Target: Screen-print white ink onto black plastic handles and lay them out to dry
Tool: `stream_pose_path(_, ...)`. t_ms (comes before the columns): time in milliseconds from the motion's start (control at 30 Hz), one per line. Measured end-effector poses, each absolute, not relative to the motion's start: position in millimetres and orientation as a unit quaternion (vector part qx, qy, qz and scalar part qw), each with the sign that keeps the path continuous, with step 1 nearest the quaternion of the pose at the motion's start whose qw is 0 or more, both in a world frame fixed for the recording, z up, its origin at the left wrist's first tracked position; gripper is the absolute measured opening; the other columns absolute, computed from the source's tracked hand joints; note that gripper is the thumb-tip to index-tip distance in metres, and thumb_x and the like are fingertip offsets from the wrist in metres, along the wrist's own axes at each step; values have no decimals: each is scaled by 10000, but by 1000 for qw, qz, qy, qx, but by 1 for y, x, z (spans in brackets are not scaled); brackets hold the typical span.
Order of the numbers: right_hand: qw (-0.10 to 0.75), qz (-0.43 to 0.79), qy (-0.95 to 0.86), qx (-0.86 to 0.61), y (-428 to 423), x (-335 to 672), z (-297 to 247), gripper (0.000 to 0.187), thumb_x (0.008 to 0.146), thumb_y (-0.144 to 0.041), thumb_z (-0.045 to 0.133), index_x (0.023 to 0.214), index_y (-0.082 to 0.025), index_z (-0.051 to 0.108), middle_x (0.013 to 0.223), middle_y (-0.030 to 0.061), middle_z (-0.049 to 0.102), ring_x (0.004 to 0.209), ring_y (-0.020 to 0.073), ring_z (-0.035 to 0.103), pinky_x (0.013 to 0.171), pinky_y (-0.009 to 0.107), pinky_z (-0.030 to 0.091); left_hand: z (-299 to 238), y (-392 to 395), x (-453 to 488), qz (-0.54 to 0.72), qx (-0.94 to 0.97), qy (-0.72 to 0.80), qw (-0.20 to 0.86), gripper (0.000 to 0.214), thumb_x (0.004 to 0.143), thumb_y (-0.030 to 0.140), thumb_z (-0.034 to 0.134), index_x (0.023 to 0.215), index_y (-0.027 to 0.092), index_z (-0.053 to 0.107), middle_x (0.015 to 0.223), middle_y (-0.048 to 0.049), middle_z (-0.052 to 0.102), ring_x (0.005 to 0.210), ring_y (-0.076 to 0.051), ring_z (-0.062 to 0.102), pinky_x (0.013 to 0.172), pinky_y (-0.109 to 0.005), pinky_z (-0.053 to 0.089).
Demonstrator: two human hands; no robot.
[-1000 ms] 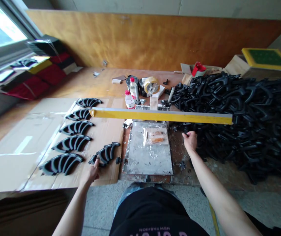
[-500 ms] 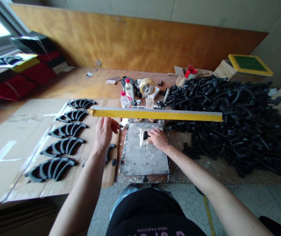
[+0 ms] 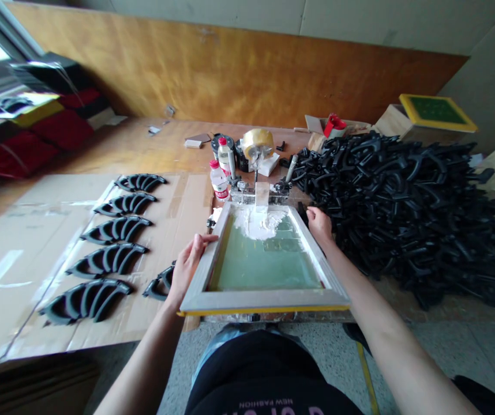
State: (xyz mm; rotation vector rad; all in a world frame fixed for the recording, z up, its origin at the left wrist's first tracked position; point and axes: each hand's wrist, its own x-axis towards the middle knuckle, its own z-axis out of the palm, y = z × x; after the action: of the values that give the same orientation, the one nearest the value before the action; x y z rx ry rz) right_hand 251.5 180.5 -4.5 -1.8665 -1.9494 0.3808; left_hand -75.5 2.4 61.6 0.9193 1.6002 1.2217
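Note:
A screen-printing frame [image 3: 269, 300] lies lowered over the work spot, with a green mesh and a patch of white paste [image 3: 258, 223] at its far end. My left hand [image 3: 190, 262] is at its left rail, with thumb and forefinger closed on the edge. Just beyond the right rail, my right hand [image 3: 320, 223] has curled fingers beside a small black piece [image 3: 303, 212]; whether it grips that piece is unclear. The metal plate and the black part on it are hidden beneath the frame. Near my left wrist rest some curved black plastic parts [image 3: 158, 285].
Rows of curved black parts [image 3: 89, 301] lie on cardboard [image 3: 178, 202] at left. A large heap of black parts [image 3: 403, 213] covers the right side. Behind the frame stand bottles [image 3: 219, 181], a tape roll [image 3: 257, 141] and metal posts [image 3: 291, 168].
The frame has swung down from edge-on to flat over the plate. My left hand moved down with it. My right hand left the black part on the plate and moved right.

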Motion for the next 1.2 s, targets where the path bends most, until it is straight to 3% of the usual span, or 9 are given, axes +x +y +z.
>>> stream_pose_path(100, 312, 73, -749, -580, 193, 225, 12, 473, 905, -277, 571, 1358, -155, 510, 1376, 146, 528, 1250, 264, 496, 1068, 406, 384, 26, -13, -76, 445, 365, 670, 469, 685, 758, 664, 606, 1249, 188, 629, 817, -27, 694, 684, -171, 599, 612, -253, 447)
stream_pose_path(167, 322, 51, -808, -491, 199, 191, 19, 596, 824, -254, 696, 1373, -165, 482, 1425, 144, 458, 1269, 269, 459, 1081, 412, 369, 1, -16, -75, 426, 356, 677, 483, 768, 755, 614, 640, 1397, 216, 501, 807, -23, 698, 701, -187, 624, 628, -265, 470)
stream_pose_path(300, 186, 78, -881, -428, 197, 138, 18, 288, 818, -182, 697, 1094, -147, 623, 1089, 122, 629, 1061, 255, 548, 943, 379, 440, -34, -14, -73, 409, 342, 703, 471, 789, 746, 567, 660, 1429, 222, 467, 807, -34, 709, 703, -212, 652, 644, -299, 505)
stream_pose_path(433, 105, 85, -915, -380, 169, 140, 9, 47, 858, -159, 622, 899, -139, 633, 922, 107, 649, 930, 237, 563, 847, 343, 442, -45, -12, -77, 406, 338, 705, 473, 769, 748, 566, 659, 1413, 221, 488, 884, -55, 718, 787, -232, 673, 667, -307, 519)
stream_pose_path(600, 63, 122, -974, -179, 144, 166, 24, 118, 792, -64, 593, 803, -176, 627, 839, 53, 641, 864, 207, 562, 775, 296, 424, -48, -13, -80, 399, 336, 697, 492, 773, 771, 580, 635, 1434, 224, 454, 914, -62, 712, 829, -226, 678, 684, -298, 521)
stream_pose_path(700, 77, 136, -966, -204, 145, 164, 27, 111, 811, -96, 592, 759, -192, 614, 791, 32, 626, 808, 192, 557, 723, 286, 414, -46, -13, -79, 413, 331, 693, 490, 773, 765, 576, 646, 1426, 219, 464, 899, -65, 715, 824, -228, 681, 675, -297, 522)
stream_pose_path(867, 147, 83, -956, -242, 126, 164, 3, 158, 832, -61, 534, 883, -156, 651, 905, 91, 641, 957, 234, 549, 817, 329, 442, -43, -13, -77, 420, 314, 694, 493, 753, 754, 562, 666, 1406, 231, 487, 870, -64, 728, 747, -218, 681, 621, -284, 509)
stream_pose_path(1000, 157, 132, -947, -248, 130, 163, 6, 98, 849, -171, 632, 937, -185, 674, 879, 56, 659, 899, 212, 588, 809, 317, 466, -32, -14, -77, 420, 305, 689, 506, 753, 752, 545, 679, 1407, 226, 486, 886, -72, 732, 714, -208, 670, 598, -275, 495)
stream_pose_path(1200, 222, 114, -869, -428, 210, 151, 44, 630, 797, -286, 744, 1379, -294, 506, 1103, 44, 681, 944, 222, 638, 859, 334, 489, 29, -12, -82, 434, 339, 666, 504, 720, 759, 612, 641, 1373, 251, 533, 952, -33, 719, 767, -191, 646, 630, -256, 484)
